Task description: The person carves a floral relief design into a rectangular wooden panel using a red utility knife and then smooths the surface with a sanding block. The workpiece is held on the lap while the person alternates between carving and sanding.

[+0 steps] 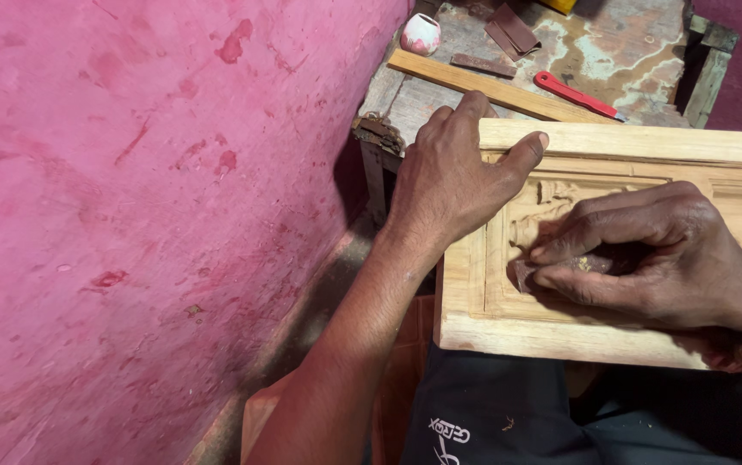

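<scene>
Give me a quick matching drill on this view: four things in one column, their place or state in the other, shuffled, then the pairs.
Things:
1. left hand
2. right hand
3. red-handled tool
4. small pink and white pot

Places or states:
A. lying on the worn bench top beyond the panel
B. gripping the top left corner of the carved wooden panel
C. at the bench's far left edge, near the pink wall
D. pressing a small brown piece into the carving

Pairs: 1-B, 2-D, 3-A, 4-C

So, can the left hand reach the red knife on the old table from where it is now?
Probably yes: the left hand grips the carved panel's top edge, and the red knife lies just beyond, nothing between.
</scene>
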